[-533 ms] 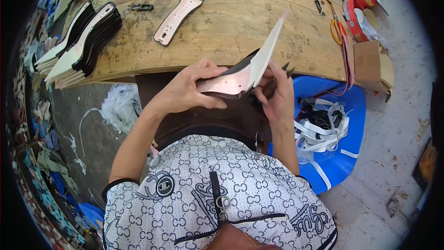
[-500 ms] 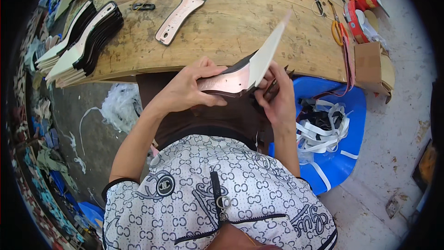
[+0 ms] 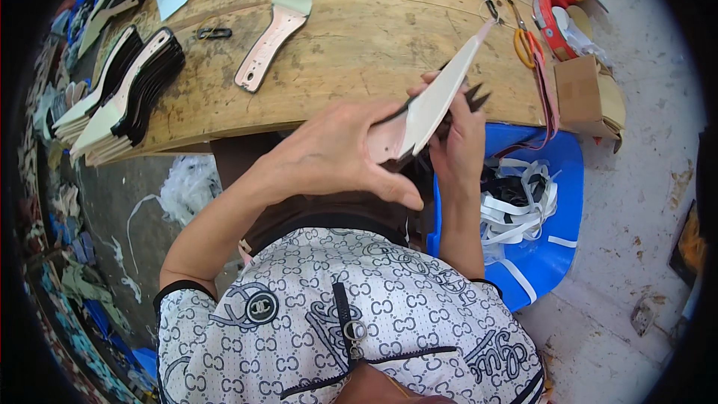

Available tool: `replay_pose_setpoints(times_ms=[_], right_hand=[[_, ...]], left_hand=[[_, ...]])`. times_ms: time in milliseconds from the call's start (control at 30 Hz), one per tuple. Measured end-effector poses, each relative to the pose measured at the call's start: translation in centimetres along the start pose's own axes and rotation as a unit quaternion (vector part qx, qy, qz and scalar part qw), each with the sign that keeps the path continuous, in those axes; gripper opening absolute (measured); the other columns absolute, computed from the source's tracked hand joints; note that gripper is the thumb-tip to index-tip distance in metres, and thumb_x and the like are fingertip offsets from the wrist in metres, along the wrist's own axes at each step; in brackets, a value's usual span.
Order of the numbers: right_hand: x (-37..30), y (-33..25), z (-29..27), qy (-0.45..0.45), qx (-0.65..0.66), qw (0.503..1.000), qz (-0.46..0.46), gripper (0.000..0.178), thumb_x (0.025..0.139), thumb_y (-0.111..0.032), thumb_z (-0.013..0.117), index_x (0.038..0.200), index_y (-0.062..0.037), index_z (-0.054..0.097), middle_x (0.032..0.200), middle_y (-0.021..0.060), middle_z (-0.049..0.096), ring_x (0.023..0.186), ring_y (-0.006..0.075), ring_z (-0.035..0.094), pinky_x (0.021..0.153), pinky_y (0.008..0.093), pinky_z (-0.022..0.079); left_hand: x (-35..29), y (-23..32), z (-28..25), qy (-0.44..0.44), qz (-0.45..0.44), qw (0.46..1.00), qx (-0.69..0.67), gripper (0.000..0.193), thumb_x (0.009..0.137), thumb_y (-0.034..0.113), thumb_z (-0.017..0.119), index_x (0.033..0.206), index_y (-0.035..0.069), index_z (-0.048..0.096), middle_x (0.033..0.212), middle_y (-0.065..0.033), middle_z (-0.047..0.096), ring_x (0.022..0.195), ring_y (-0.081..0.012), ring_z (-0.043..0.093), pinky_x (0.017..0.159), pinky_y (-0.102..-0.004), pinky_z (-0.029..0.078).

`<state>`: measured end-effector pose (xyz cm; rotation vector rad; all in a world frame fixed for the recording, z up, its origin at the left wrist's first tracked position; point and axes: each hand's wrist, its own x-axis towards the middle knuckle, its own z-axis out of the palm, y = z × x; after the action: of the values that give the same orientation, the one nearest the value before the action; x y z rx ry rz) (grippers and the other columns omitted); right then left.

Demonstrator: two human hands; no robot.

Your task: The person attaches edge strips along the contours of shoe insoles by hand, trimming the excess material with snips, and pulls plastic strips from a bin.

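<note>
My left hand [image 3: 329,146] is wrapped round the pink heel end of a curved shoe insole [image 3: 445,90], its thumb stretched along the near side. The insole's pale front part tilts up and away to the right, and a dark edging runs along its side. Behind it, my right hand [image 3: 462,146] is closed round a pair of small black thread snips [image 3: 477,97], whose pointed blades stick out beyond the fingers. Some right fingertips show past the insole's far edge; the insole hides the rest. Another insole [image 3: 271,41], pink and pale green, lies flat on the table.
Stacked insoles [image 3: 138,93] stand at the left of the wooden table [image 3: 359,52]. Orange-handled scissors [image 3: 523,49], a red tape roll [image 3: 553,26] and a cardboard box [image 3: 587,97] are at the right. Below hangs a blue bin [image 3: 561,254] with white strips.
My left hand has slid forward over the heel end, covering more of it. The insole has turned more edge-on, and the snips' blades now show beside it. The view has shifted slightly.
</note>
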<state>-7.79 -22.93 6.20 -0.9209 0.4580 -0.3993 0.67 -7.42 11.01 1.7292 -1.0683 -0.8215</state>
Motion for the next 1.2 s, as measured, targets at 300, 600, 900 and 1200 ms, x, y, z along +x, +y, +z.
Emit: replay_pose_setpoints(times_ms=[300,600,900,1200], right_hand=[[2.0,-2.9,-1.3,0.008,-0.137,0.986,-0.091,0.009,0.083,-0.010,0.065,0.079,-0.0024,0.065,0.054,-0.0016,0.054,0.041,0.0043,0.042,0.038,0.0191,0.026],[6.9,2.3,-5.8,-0.021,-0.368,0.893,-0.259,0.029,0.093,-0.030,0.056,0.088,-0.0029,0.063,0.060,-0.0037,0.048,0.050,0.0020,0.038,0.044,0.0197,0.027],[2.0,2.6,-4.2,-0.171,-0.147,0.955,0.192,0.036,0.097,-0.039,0.045,0.095,-0.0063,0.061,0.067,-0.0026,0.051,0.050,0.0041,0.036,0.043,0.0196,0.022],[-0.1,4.2,-3.3,-0.214,-0.076,0.943,0.244,0.020,0.095,-0.022,0.053,0.107,-0.0066,0.054,0.069,0.0052,0.059,0.051,0.0037,0.045,0.040,0.0162,0.024]], left_hand=[[0.4,1.1,0.5,-0.047,-0.089,0.989,0.107,0.082,0.052,0.052,0.083,0.107,-0.004,0.059,0.090,-0.0215,0.064,0.084,-0.0370,0.063,0.074,-0.0401,0.047],[3.4,-3.4,-0.3,-0.076,-0.007,0.981,0.178,0.112,0.049,0.052,0.084,0.138,0.002,0.037,0.100,-0.0235,0.063,0.094,-0.0389,0.061,0.079,-0.0408,0.047],[-0.3,-6.4,-1.9,-0.030,-0.022,0.983,0.178,0.115,0.046,0.052,0.085,0.137,-0.001,0.037,0.105,-0.0236,0.062,0.100,-0.0388,0.059,0.084,-0.0404,0.046],[-3.0,-5.4,-2.4,-0.167,-0.085,0.967,0.170,0.117,0.040,0.051,0.087,0.135,0.002,0.040,0.103,-0.0197,0.064,0.098,-0.0357,0.061,0.083,-0.0386,0.047]])
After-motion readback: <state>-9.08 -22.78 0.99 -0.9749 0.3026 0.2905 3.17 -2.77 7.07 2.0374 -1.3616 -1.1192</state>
